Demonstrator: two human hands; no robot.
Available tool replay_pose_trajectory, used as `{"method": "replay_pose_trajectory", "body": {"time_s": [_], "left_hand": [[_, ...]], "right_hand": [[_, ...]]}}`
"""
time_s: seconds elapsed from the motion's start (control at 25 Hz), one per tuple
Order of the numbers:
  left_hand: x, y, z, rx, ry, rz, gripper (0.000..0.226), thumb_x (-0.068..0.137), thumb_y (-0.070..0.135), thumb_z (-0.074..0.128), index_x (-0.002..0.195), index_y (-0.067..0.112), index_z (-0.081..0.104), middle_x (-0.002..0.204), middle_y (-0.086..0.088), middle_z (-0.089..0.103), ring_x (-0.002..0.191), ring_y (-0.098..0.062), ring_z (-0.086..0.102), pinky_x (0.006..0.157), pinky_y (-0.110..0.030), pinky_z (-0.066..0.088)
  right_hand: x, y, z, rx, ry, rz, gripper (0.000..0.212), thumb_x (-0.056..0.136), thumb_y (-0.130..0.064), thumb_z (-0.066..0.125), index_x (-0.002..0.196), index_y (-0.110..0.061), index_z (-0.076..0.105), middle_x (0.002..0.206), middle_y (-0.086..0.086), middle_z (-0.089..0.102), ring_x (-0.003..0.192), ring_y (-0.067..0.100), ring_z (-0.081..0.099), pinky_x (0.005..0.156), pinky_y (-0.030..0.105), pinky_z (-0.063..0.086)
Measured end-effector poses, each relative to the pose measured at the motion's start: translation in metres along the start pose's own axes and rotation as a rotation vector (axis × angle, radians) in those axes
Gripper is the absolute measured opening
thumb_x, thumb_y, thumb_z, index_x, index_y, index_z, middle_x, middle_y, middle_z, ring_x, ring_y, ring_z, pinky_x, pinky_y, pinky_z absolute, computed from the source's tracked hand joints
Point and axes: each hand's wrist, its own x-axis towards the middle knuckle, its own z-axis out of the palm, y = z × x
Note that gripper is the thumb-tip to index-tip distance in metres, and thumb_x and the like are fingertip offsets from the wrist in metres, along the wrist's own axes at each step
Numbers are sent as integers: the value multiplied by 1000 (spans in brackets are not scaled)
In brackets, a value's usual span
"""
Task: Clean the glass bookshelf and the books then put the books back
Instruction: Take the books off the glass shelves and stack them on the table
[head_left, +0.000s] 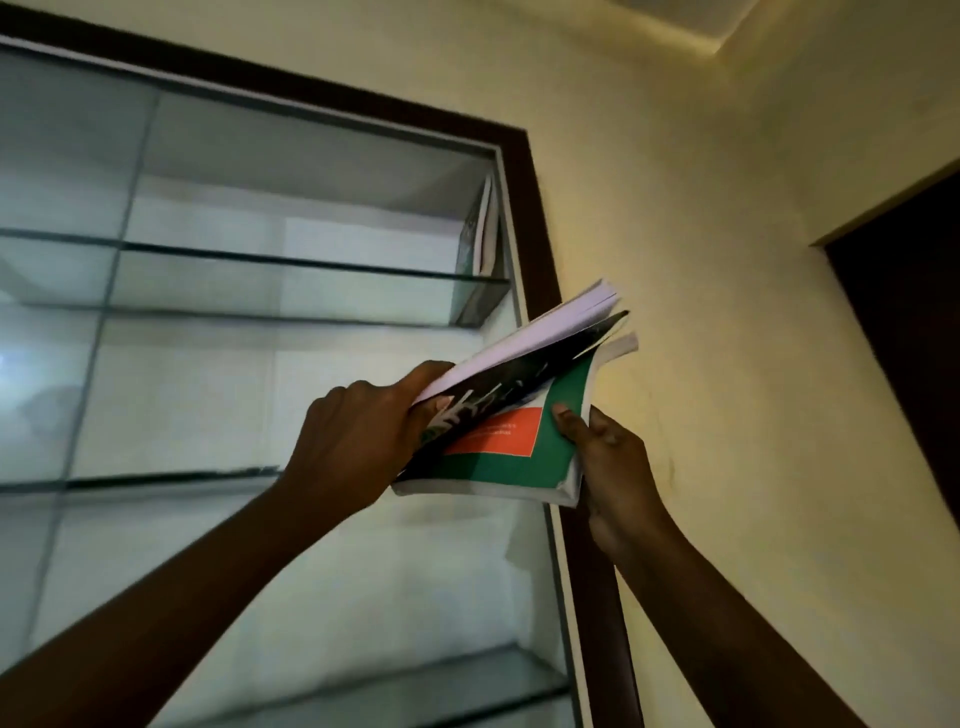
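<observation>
Hands: two, left hand (358, 431) and right hand (608, 457). Books held: two, black-covered book (530, 374) and green-covered book (519, 462). Glass shelves in the bookshelf (540, 208): three visible. Leaning books (480, 228) at the top shelf's right end: one or two, unclear.

head view | worn camera, apparently tilted upward | faces glass bookshelf (311, 262), near | wall (727, 234) at right

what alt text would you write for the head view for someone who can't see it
Raised in front of a glass bookshelf, the left hand grips a black-covered book and the right hand pinches a green book pressed against it. One thin book leans at the upper shelf's right end.
</observation>
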Motion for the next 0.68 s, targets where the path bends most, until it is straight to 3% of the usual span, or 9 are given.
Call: {"method": "replay_pose_trajectory", "body": {"time_s": [0.08, 0.16, 0.24, 0.36, 0.52, 0.68], "left_hand": [[-39, 11, -27, 25, -53, -6, 46, 94, 49, 21, 137, 39, 37, 80, -12, 67, 73, -36, 61, 63, -34, 42], [-81, 28, -62, 2, -92, -35, 50, 89, 48, 27, 133, 35, 46, 70, -15, 65, 64, -37, 61, 57, -33, 40], [-124, 41, -99, 66, -110, -9, 38, 92, 34, 44, 127, 26, 55, 56, -13, 61, 47, -34, 58, 48, -28, 35], [-192, 46, -160, 159, -202, -32, 34, 86, 29, 49, 120, 24, 52, 41, -5, 53, 28, -24, 47, 41, -17, 28], [-280, 37, -243, 270, -349, -270, 34, 86, 44, 35, 118, 35, 43, 43, -9, 56, 36, -32, 54, 40, -30, 42], [-374, 25, -357, 299, -422, -490, 37, 83, 50, 35, 117, 38, 37, 59, -20, 64, 51, -38, 63, 47, -37, 49]], "right_hand": [[-44, -1, -12, 72, -46, 65, 14, 89, -15, 59, 101, -11, 65, 84, 4, 72, 69, 15, 68, 57, 23, 55], [-94, -4, -22, 89, -95, 132, 11, 89, -15, 59, 97, -15, 66, 79, 1, 72, 67, 14, 68, 59, 24, 57], [-142, -7, -24, 113, -160, 214, 10, 89, -15, 58, 92, -18, 66, 77, -1, 73, 68, 14, 69, 63, 28, 57], [-211, -11, -12, 168, -255, 362, 11, 88, -13, 57, 90, -19, 67, 78, -1, 73, 69, 13, 69, 66, 29, 57], [-301, -12, 26, 166, -417, 525, 10, 89, -16, 59, 91, -21, 67, 77, -2, 73, 70, 13, 68, 64, 27, 55], [-419, -15, 96, 235, -622, 714, 11, 89, -14, 58, 91, -20, 67, 82, -1, 74, 72, 12, 69, 64, 25, 58]]}}
